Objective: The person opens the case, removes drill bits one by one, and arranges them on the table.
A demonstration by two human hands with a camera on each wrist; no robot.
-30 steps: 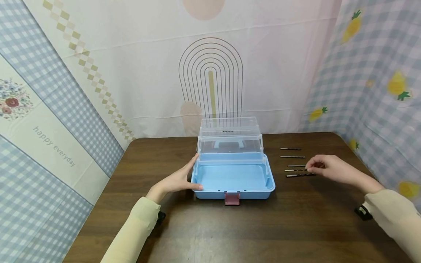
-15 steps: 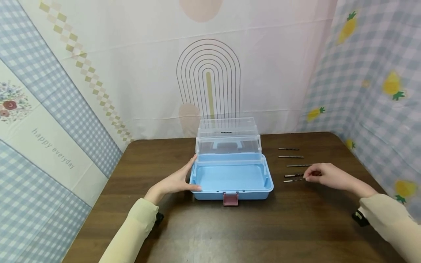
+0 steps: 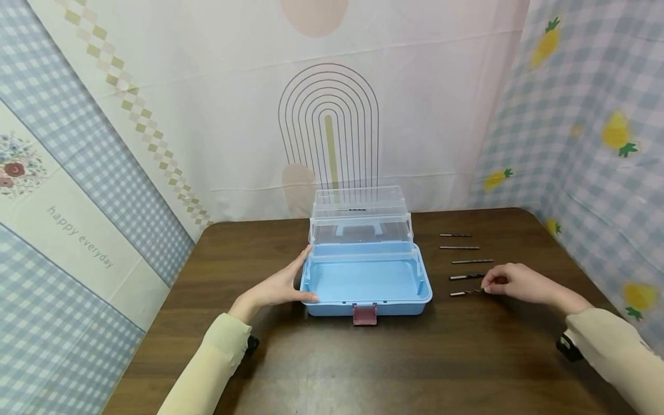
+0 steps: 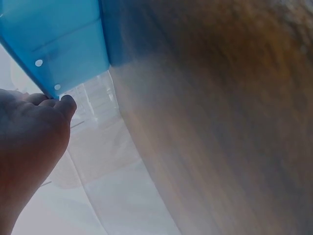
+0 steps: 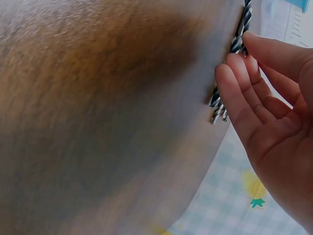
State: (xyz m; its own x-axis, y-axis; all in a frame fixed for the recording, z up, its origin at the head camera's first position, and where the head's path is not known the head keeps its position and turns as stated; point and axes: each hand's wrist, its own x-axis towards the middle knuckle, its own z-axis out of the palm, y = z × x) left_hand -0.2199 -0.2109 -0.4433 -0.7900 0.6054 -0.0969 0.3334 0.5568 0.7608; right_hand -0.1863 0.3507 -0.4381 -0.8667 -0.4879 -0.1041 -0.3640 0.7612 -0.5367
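Observation:
A light blue toolbox (image 3: pixel 420 306) with a raised clear lid and clear tiers stands at mid-table, its pink latch (image 3: pixel 365 314) hanging down in front. My left hand (image 3: pixel 276 286) rests against its left side, thumb along the front rim and fingers stretched toward the back; the left wrist view has this hand (image 4: pixel 34 127) at the blue rim. Right of the box, my right hand (image 3: pixel 516 283) pinches the fluted end of a slim drill bit (image 3: pixel 463 293) low over the table; cannot tell whether it touches the wood. Just behind lies a thicker drill bit (image 3: pixel 461 277).
Farther back lie more drill bits, one long (image 3: pixel 472 261), another (image 3: pixel 459 248), and a shorter one (image 3: pixel 456 235). A dark bit (image 3: pixel 357 210) shows in an upper clear tier (image 3: pixel 384 210). Patterned cloth (image 3: pixel 228 144) hangs behind and beside the brown table (image 3: pixel 332 369).
Holding the slim drill bit, my right hand has moved toward me, from behind the thicker bit to in front of it. My left hand stays on the toolbox.

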